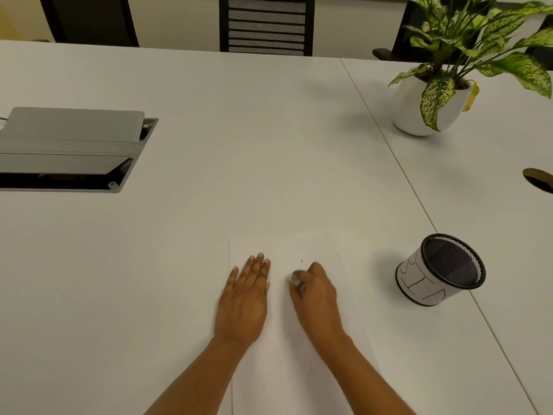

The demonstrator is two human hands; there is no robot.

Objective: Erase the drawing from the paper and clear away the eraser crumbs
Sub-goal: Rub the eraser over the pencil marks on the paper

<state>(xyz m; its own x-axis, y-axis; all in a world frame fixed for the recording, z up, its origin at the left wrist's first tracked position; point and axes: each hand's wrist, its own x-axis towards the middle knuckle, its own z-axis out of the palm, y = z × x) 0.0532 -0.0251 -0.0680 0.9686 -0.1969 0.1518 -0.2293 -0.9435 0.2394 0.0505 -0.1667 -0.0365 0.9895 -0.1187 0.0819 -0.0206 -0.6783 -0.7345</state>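
Seen through the head camera I am monitoring, the left-hand grip (245,298) lies flat with its fingers straight and close together. It presses on a white sheet of paper (299,372) that lies on the pale grey-white counter (209,151). The sheet sits at the near middle of the counter and runs out of the bottom of my view. Its left edge shows just beside the left little finger.

Just to the right, the right-hand grip (317,298) is curled, pinching a small whitish eraser (293,278) between thumb and fingers. The eraser pokes out on that grip's left side, in the gap between the two hands and down at the paper. It is blurred, so I cannot tell whether it touches the sheet. A tiny dark speck (301,260) sits on the paper just beyond the eraser.

A black mesh cup wrapped in white paper with drawn lines (440,269) stands right of the sheet, apart from it. Farther back on the right is a speckled green plant in a round white pot (419,112). A grey metal cable hatch (68,145) stands open at the far left, and a black mesh-backed chair (266,25) faces the counter's far edge.
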